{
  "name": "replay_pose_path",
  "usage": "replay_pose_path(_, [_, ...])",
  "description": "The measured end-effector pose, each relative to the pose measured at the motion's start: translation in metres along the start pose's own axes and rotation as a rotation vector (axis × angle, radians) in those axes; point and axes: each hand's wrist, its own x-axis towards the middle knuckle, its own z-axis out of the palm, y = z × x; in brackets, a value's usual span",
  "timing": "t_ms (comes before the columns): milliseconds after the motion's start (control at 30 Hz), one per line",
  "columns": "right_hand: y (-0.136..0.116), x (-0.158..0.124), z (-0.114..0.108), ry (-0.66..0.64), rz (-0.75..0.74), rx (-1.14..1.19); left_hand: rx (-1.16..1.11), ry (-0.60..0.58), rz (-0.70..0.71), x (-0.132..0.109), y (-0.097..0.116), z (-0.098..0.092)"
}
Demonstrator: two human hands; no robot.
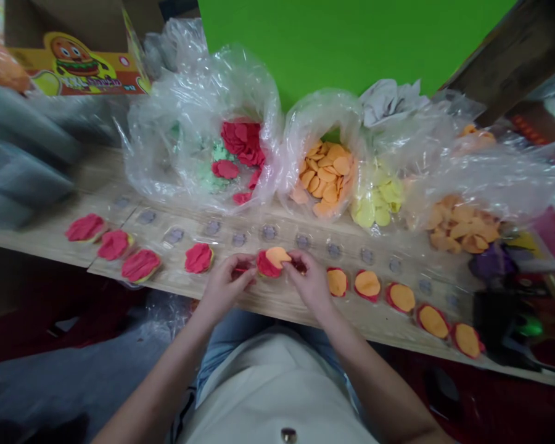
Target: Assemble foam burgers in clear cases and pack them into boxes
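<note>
Since our left hand [226,285] and right hand [309,282] pinch narrowly, the orange disc [278,256] sits on the red one [264,266] (others line the board [277,302]).

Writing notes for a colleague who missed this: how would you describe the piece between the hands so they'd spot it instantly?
In front of the person runs a long wooden board; look between the left hand and right hand. There, a red disc with an orange disc lying off-centre on it is the only piece between the hands; the other pieces lie apart along the board.
</note>
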Motion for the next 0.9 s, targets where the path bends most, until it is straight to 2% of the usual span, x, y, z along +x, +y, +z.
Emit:
replay_pose_path(67, [0.002,0.001,0.005,-0.002,-0.261,-0.373,0.162,0.114,0.1,0.003,-0.008,-0.008])
replay_pose_path(133, [0.007,-0.004,0.012,-0.086,-0.458,-0.668,0.35,0.167,0.243,0.003,-0.014,-0.014])
replay_pose_path(233, [0.016,-0.015,0.02,-0.141,-0.566,-0.872,0.608,0.116,0.461,-0.003,-0.02,-0.016])
replay_pose_path(333, [0.017,-0.017,0.017,-0.131,-0.607,-0.904,0.723,0.063,0.585,-0.01,-0.025,-0.013])
replay_pose_path(467, [0.006,-0.002,0.009,-0.093,-0.64,-0.919,0.766,0.082,0.596,-0.012,-0.033,-0.011])
replay_pose_path(567, [0.003,0.004,0.007,-0.194,-0.701,-0.958,0.821,0.114,0.634,-0.011,-0.035,-0.012])
replay_pose_path(667, [0.011,-0.002,0.005,-0.287,-0.743,-0.968,0.979,0.065,0.685,-0.012,-0.033,-0.01])
replay_pose_path(800, [0.023,-0.024,-0.01,-0.173,-0.647,-0.893,1.186,-0.057,0.712,-0.017,-0.028,-0.001])
replay_pose_path(900, [0.027,-0.043,-0.025,-0.113,-0.536,-0.769,1.25,-0.064,0.685,-0.016,-0.025,0.004])
